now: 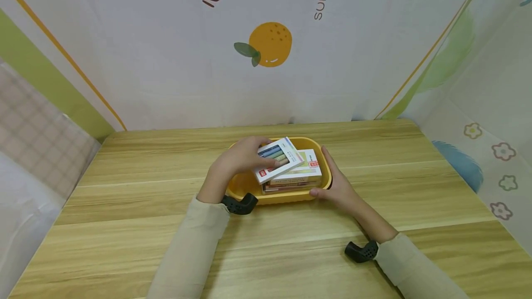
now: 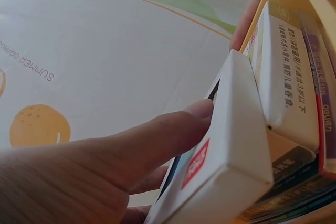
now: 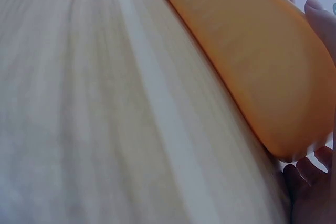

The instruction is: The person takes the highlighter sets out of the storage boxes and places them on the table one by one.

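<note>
My left hand (image 1: pixel 242 155) holds a white box (image 1: pixel 293 157) with a window, its thumb on the window side. Blue, green and pale pen-like sticks show through that window. The box is tilted over the left part of a yellow basket (image 1: pixel 234 193), leaning against another white box (image 1: pixel 314 178) inside. Beneath that one lie more flat packs, stacked and partly hidden. At the basket's right end my right hand (image 1: pixel 338 187) grips the wall, with the thumb at the front rim. In the right wrist view, its fingers (image 3: pixel 310 171) curl round the basket's lower edge.
The basket sits on a wooden table (image 1: pixel 137 206), towards its back edge. Behind the table hangs a white cloth (image 1: pixel 166 59) printed with oranges. Black wrist cameras sit at both cuffs, the left one (image 1: pixel 241 204) close to the basket's front left corner.
</note>
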`<action>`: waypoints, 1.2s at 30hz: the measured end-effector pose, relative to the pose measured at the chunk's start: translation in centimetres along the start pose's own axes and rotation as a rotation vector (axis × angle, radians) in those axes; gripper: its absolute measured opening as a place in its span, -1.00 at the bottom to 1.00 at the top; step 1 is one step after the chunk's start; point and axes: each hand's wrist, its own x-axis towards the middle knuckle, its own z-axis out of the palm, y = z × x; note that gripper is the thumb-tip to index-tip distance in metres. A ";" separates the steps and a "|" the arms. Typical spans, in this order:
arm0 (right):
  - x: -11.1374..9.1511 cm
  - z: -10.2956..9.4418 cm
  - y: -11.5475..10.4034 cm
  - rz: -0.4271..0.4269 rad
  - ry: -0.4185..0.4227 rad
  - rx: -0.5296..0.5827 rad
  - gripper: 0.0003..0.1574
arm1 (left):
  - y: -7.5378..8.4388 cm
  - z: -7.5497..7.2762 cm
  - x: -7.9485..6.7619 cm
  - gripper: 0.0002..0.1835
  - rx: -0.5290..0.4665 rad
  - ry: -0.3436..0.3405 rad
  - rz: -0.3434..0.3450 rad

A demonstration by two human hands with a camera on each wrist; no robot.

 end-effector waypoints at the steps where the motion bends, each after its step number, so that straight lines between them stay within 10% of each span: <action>1: 0.0 0.0 0.0 -0.001 0.000 0.001 0.61 | 0.1 0.0 0.0 -0.45 0.000 -0.001 0.000; 36: 0.0 0.0 0.1 -0.019 -0.007 0.000 0.60 | 0.6 -0.6 -0.3 -0.55 -0.101 -0.004 0.090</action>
